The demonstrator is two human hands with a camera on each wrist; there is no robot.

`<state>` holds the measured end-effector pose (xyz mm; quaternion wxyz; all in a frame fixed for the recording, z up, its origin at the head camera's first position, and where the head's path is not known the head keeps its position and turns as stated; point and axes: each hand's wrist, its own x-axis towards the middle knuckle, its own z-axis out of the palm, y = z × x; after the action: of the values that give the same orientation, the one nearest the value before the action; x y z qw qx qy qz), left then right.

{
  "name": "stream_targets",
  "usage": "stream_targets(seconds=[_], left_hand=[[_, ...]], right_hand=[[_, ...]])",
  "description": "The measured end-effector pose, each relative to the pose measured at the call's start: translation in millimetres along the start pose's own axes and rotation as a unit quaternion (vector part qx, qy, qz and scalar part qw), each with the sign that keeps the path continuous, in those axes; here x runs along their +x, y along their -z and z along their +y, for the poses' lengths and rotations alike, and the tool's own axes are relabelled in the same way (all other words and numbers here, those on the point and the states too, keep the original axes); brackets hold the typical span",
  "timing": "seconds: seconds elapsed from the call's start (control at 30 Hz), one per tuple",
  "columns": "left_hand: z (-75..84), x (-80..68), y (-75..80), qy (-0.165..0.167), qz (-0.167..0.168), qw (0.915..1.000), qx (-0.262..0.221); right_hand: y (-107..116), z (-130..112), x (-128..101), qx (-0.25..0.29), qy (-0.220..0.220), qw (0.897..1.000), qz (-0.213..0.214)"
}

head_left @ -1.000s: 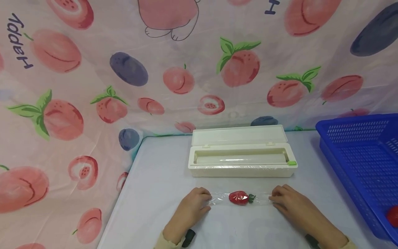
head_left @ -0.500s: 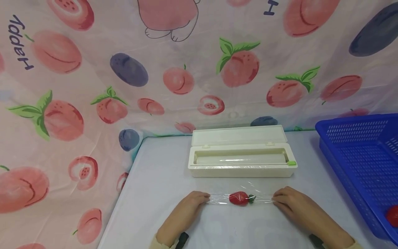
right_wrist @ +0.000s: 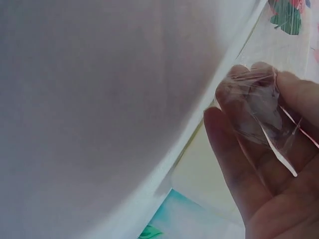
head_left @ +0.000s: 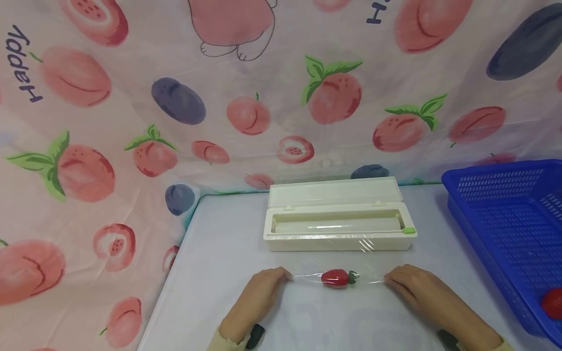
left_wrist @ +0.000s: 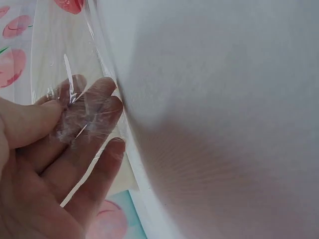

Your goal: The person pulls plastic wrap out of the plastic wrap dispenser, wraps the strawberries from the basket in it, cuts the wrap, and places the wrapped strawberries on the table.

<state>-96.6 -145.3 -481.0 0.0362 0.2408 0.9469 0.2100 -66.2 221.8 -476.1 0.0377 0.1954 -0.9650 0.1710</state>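
A red strawberry [head_left: 335,278] with a green stem lies on the white table [head_left: 219,253], wrapped in a strip of clear cling film [head_left: 307,278] stretched sideways. My left hand [head_left: 263,290] pinches the film's left end, and my right hand [head_left: 410,285] pinches its right end. In the left wrist view the crumpled film [left_wrist: 75,117] sits between thumb and fingers of the left hand [left_wrist: 65,129]. In the right wrist view the bunched film [right_wrist: 259,107] is held in the fingers of the right hand [right_wrist: 269,129].
A cream cling-film dispenser box [head_left: 338,226] stands open behind the strawberry, its lid tipped back, a roll inside. A blue plastic basket [head_left: 505,234] at the right holds a red item [head_left: 554,302]. A fruit-print cloth [head_left: 131,122] hangs behind and left.
Both hands have drawn the film's ends tighter, so the wrap round the strawberry has narrowed into a thinner strand. The hands shifted slightly outward; the view dropped a little.
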Motion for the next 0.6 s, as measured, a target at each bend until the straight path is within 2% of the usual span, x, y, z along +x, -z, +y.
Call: stream_targets(seconds=[0.3, 0.6], left_hand=[[-3.5, 6.5, -2.8, 0.006, 0.056, 0.9984, -0.006], [-5.8, 13.4, -1.2, 0.031, 0.096, 0.9932, -0.057]], right_hand=[[1, -4, 6, 0.027, -0.053, 0.998, 0.014], [1, -6, 13, 0.019, -0.074, 0.997, 0.015]])
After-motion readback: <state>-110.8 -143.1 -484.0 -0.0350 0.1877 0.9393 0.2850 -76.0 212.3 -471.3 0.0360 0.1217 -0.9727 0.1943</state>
